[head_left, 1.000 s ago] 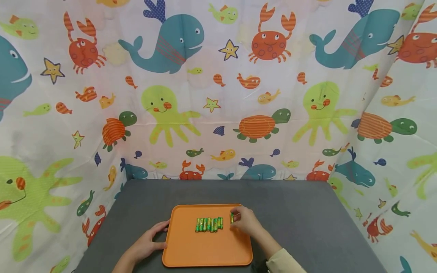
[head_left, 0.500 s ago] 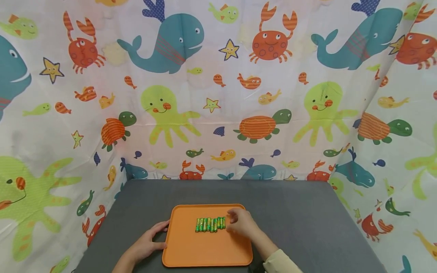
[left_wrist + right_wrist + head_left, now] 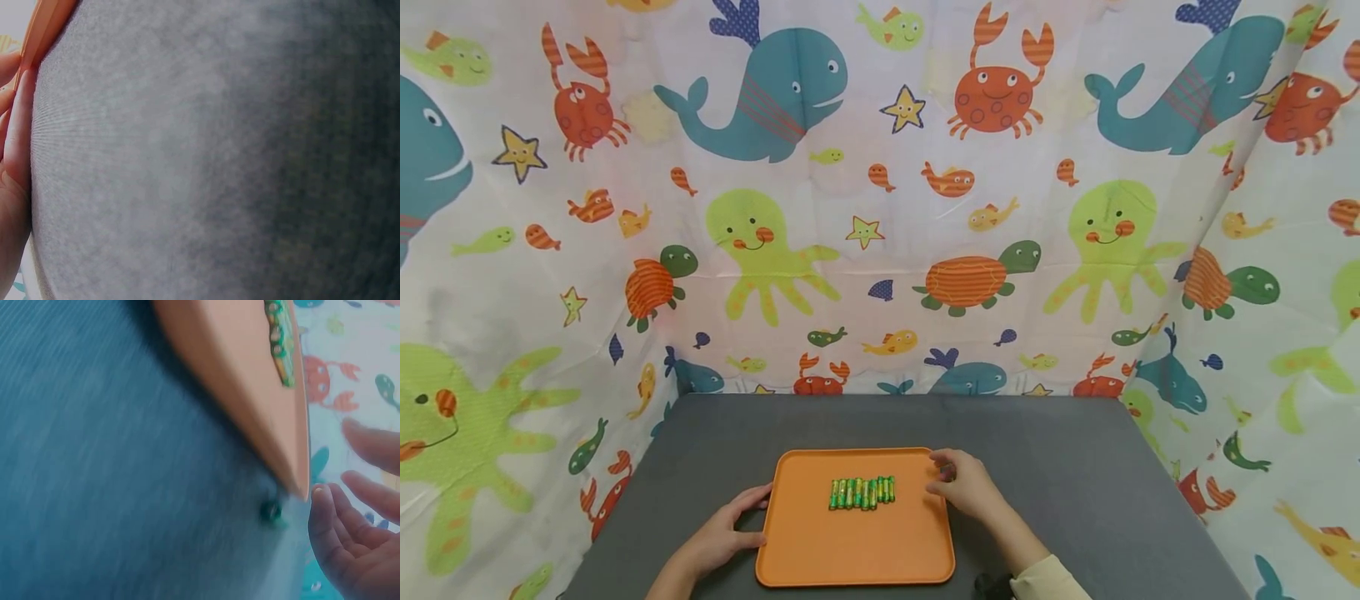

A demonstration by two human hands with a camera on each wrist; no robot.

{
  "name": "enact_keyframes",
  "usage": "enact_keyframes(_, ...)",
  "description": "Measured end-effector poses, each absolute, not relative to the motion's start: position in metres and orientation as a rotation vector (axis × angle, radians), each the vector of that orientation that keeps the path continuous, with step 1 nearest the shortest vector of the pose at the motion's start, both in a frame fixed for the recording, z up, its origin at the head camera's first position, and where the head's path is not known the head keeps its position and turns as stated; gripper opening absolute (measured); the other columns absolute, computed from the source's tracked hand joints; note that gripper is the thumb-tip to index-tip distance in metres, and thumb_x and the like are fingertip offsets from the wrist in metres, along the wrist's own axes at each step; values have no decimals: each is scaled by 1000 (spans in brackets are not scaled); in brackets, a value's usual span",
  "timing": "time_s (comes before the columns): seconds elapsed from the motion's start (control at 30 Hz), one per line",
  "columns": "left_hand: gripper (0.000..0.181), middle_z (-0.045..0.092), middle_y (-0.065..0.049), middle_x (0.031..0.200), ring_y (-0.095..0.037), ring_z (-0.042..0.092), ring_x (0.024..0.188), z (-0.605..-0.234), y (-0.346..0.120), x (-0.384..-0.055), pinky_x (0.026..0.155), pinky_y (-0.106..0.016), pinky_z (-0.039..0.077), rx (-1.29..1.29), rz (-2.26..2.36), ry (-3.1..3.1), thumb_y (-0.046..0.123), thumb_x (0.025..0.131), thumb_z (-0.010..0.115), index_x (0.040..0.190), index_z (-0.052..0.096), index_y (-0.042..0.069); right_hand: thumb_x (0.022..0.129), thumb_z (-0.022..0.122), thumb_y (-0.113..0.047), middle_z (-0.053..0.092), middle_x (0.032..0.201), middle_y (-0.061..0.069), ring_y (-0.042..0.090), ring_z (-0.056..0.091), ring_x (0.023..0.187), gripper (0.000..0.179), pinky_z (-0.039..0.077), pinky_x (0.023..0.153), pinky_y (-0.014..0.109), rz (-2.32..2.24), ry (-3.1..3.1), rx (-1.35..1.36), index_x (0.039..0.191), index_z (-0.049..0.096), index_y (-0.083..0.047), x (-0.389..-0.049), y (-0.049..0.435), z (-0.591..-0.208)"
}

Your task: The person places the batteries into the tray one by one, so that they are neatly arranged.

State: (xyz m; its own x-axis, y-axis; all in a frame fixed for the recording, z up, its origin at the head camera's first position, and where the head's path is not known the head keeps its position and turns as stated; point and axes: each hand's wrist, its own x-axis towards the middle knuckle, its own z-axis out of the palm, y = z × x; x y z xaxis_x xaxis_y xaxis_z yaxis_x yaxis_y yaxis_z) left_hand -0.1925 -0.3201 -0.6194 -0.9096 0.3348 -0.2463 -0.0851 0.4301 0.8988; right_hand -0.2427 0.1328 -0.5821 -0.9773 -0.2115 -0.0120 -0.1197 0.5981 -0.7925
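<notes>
A row of several green and yellow batteries point(image 3: 862, 493) lies side by side in the upper middle of the orange tray point(image 3: 857, 552). My left hand point(image 3: 721, 532) rests against the tray's left edge, thumb and fingers spread along the rim; the left wrist view shows its fingers point(image 3: 22, 119) at the tray's outer wall. Over the tray's right edge hangs my right hand point(image 3: 972, 485), fingers loosely bent and apart. In the right wrist view nothing sits between its fingers point(image 3: 322, 503). A small green battery end point(image 3: 270, 510) shows on the table beside the tray's corner there.
The tray stands on a dark grey table point(image 3: 1060, 475). Behind and at both sides hangs a white curtain point(image 3: 865, 358) printed with sea animals. A dark object point(image 3: 992, 586) shows by the right sleeve point(image 3: 1047, 578).
My right hand set a battery at the right end of the row, let go of it and moved right to the tray's edge. The left hand stayed in place.
</notes>
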Motion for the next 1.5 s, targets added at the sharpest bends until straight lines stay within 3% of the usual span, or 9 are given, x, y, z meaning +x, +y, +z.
enact_keyframes(0.13, 83, 33, -17, 161, -36, 41, 137, -618, -320, -193, 109, -69, 27, 210, 1461, 2313, 26, 88, 77, 159, 35, 16, 80, 85, -12, 68, 117, 12, 20, 64, 89, 52, 53, 62, 32, -1314, 2723, -219, 128, 66, -5, -241, 147, -583)
enact_keyframes(0.37, 83, 33, -18, 161, -37, 42, 138, -617, -322, -193, 109, -69, 27, 228, 1468, 2308, 26, 89, 77, 159, 34, 15, 69, 89, -1, 66, 120, 12, 24, 66, 95, 63, 55, 75, 40, -1151, 2710, -249, 127, 68, -9, -243, 165, -589)
enact_keyframes(0.53, 83, 34, -17, 161, -37, 41, 138, -620, -322, -194, 110, -69, 25, 221, 1461, 2317, 26, 88, 77, 159, 35, 17, 66, 89, 1, 62, 118, 14, 27, 65, 97, 63, 54, 79, 45, -1106, 2719, -332, 125, 69, -7, -242, 168, -592)
enact_keyframes(0.97, 81, 34, -17, 160, -36, 42, 137, -624, -323, -197, 109, -69, 27, 244, 1465, 2314, 28, 90, 76, 159, 35, 16, 71, 88, -4, 63, 109, 9, 21, 64, 92, 46, 52, 78, 40, -1107, 2788, -286, 114, 72, -7, -239, 168, -601)
enact_keyframes(1.17, 80, 33, -17, 161, -35, 41, 138, -623, -322, -196, 110, -69, 26, 224, 1458, 2299, 29, 91, 75, 159, 34, 17, 75, 85, -4, 71, 104, 7, 19, 67, 89, 49, 54, 73, 35, -1245, 2738, -218, 121, 69, -4, -238, 162, -595)
enact_keyframes(1.5, 82, 34, -18, 160, -37, 40, 138, -620, -321, -194, 109, -71, 24, 240, 1464, 2307, 26, 89, 76, 159, 34, 14, 80, 78, 0, 69, 117, 15, 26, 69, 94, 51, 57, 69, 32, -1432, 2654, -297, 129, 64, 0, -237, 131, -581)
